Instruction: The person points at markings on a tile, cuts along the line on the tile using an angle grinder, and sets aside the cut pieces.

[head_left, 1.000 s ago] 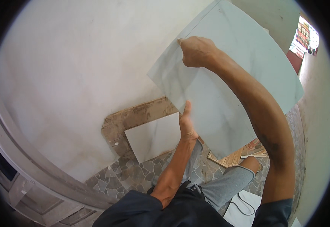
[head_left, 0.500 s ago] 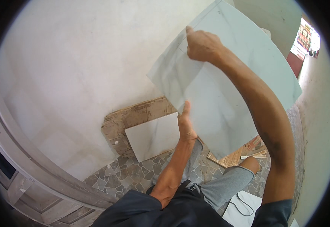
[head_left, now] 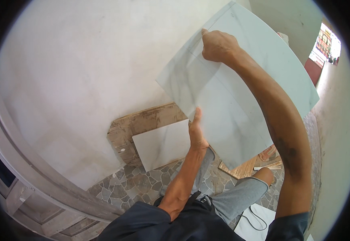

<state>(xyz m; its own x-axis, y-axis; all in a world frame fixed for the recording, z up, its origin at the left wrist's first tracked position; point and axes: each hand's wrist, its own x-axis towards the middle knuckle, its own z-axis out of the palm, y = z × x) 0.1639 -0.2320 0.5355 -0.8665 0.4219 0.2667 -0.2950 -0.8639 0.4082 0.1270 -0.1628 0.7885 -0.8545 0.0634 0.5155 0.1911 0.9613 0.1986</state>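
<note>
A large white tile with grey marbling is held up tilted in front of me, close to the wall. My left hand grips its lower left edge, the thumb lying on the marbled face. Over the tile's upper left part is my right hand, its fingers curled closed and one fingertip near the edge. What those fingers hold, if anything, is hidden. Thin drawn lines run across the tile near this hand. My right forearm crosses in front of the tile and covers part of it.
A smaller marbled tile leans at the wall's foot against a bare brown patch. Stone-patterned floor lies below. Another white tile with a dark cord is by my leg. A grey door frame curves along the left.
My right hand has shifted slightly to the right over the tile, its fingers still curled. My left hand keeps its hold, and the tile has barely moved.
</note>
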